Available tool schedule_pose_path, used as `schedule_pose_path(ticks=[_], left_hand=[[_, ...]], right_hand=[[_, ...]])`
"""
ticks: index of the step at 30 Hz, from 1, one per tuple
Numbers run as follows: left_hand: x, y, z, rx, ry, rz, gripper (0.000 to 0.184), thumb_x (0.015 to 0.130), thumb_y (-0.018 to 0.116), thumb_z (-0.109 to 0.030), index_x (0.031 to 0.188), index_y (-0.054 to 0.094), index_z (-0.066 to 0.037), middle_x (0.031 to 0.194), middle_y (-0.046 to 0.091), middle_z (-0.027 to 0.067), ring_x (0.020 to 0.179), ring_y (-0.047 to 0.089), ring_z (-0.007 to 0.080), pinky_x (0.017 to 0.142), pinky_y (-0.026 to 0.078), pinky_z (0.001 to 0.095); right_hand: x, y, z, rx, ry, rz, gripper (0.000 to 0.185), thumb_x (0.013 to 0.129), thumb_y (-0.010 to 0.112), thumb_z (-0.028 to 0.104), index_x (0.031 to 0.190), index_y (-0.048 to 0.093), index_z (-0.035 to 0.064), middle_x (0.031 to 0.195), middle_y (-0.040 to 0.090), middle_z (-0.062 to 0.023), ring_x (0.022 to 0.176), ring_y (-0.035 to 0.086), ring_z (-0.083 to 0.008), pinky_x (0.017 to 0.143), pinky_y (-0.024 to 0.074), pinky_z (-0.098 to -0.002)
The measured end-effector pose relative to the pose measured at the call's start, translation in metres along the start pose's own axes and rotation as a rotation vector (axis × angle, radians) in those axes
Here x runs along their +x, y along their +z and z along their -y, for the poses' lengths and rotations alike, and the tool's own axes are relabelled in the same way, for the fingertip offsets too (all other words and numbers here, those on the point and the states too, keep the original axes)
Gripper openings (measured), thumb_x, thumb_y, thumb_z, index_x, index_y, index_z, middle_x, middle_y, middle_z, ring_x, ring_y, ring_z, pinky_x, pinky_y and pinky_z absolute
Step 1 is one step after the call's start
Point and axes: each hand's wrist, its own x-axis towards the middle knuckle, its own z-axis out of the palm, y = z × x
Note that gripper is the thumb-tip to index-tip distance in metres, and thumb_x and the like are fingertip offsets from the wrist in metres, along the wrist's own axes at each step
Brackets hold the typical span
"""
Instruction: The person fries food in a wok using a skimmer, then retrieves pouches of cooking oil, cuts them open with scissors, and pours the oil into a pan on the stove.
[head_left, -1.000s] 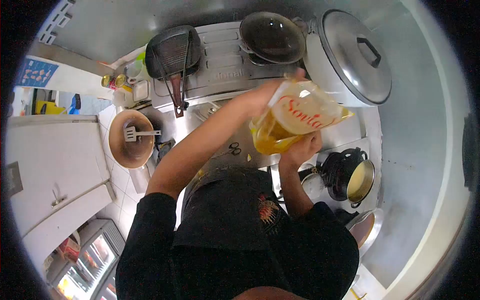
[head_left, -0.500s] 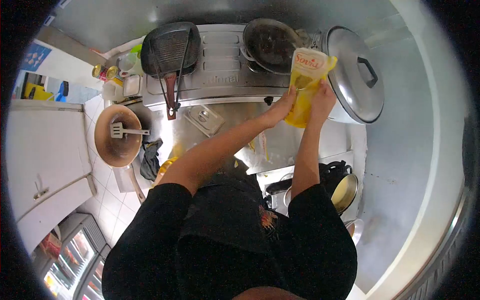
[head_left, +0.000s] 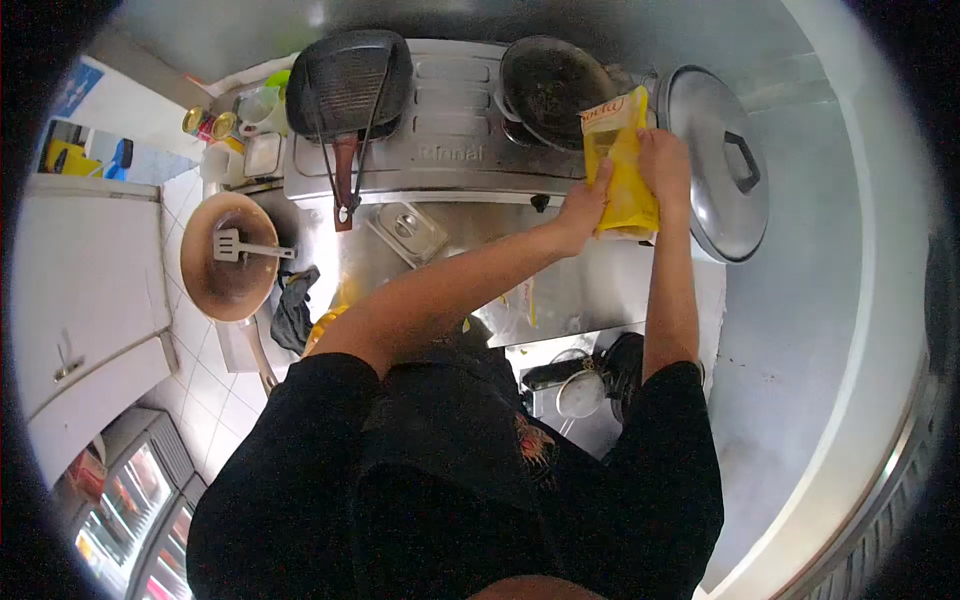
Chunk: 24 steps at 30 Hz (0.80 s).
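Note:
A yellow oil pouch with red lettering is held between both hands, tilted, over the stove's right front edge. My left hand grips its lower left side, thumb up against it. My right hand is closed round its right side, higher up. Just behind the pouch a dark round pan sits on the right burner; the pouch's top corner overlaps the pan's rim. Close to my right hand stands a large pot with a metal lid. Whether oil is flowing out cannot be made out.
A square grill pan with tongs across it sits on the stove's left burner. On the steel counter lies a small metal lid. A brown pan holding a slotted spatula is at the left. A strainer is at lower right.
The pouch was first raised and tipped nearer the camera, then moved away toward the right burner. Since half a second ago, both hands and the pouch have shifted slightly right, and the pouch has turned.

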Motion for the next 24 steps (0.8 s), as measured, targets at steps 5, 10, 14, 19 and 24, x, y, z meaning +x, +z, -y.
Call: schedule_pose_path(ticks=[5, 10, 14, 19, 24], left_hand=[[0.016, 0.014, 0.007, -0.158, 0.074, -0.087, 0.075, 0.092, 0.045, -0.068, 0.11, 0.064, 0.002, 0.098, 0.068, 0.011, 0.079, 0.065, 0.0217, 0.068, 0.05, 0.035], [0.014, 0.021, -0.01, -0.014, 0.024, -0.257, 0.07, 0.094, 0.047, -0.063, 0.108, 0.065, 0.003, 0.095, 0.069, 0.015, 0.083, 0.066, 0.0248, 0.073, 0.05, 0.0368], [0.015, 0.018, -0.012, -0.06, 0.109, -0.18, 0.067, 0.094, 0.048, -0.061, 0.11, 0.064, 0.003, 0.093, 0.069, 0.0139, 0.085, 0.066, 0.0229, 0.073, 0.051, 0.0367], [0.009, 0.012, -0.029, -0.027, 0.05, -0.072, 0.057, 0.096, 0.053, -0.051, 0.119, 0.058, 0.001, 0.104, 0.068, 0.0124, 0.09, 0.067, 0.0216, 0.077, 0.053, 0.035], [0.014, 0.003, -0.033, -0.52, 0.08, 0.353, 0.047, 0.093, 0.063, -0.037, 0.129, 0.049, -0.009, 0.119, 0.064, 0.0062, 0.103, 0.065, 0.0196, 0.088, 0.055, 0.0356]], right_hand=[[0.019, -0.013, 0.007, -0.084, -0.069, 0.05, 0.034, 0.096, 0.051, 0.026, 0.084, 0.065, -0.0029, 0.085, 0.064, -0.027, 0.082, 0.061, -0.0469, 0.074, 0.0473, -0.0525], [0.031, -0.007, 0.0, -0.086, -0.152, -0.016, 0.037, 0.096, 0.048, 0.029, 0.086, 0.068, -0.0008, 0.087, 0.065, -0.0273, 0.081, 0.063, -0.047, 0.075, 0.0485, -0.055], [0.031, -0.011, 0.006, -0.115, -0.088, 0.025, 0.038, 0.097, 0.048, 0.031, 0.088, 0.068, -0.0002, 0.088, 0.065, -0.027, 0.085, 0.063, -0.0463, 0.076, 0.0482, -0.055], [0.029, -0.018, 0.014, -0.062, -0.029, 0.024, 0.037, 0.097, 0.048, 0.031, 0.09, 0.068, 0.0002, 0.09, 0.065, -0.0271, 0.087, 0.062, -0.0452, 0.077, 0.0478, -0.0547], [0.029, -0.029, 0.013, -0.04, -0.109, -0.062, 0.033, 0.097, 0.049, 0.027, 0.091, 0.067, -0.0004, 0.093, 0.065, -0.0264, 0.087, 0.062, -0.0453, 0.077, 0.0474, -0.053]])
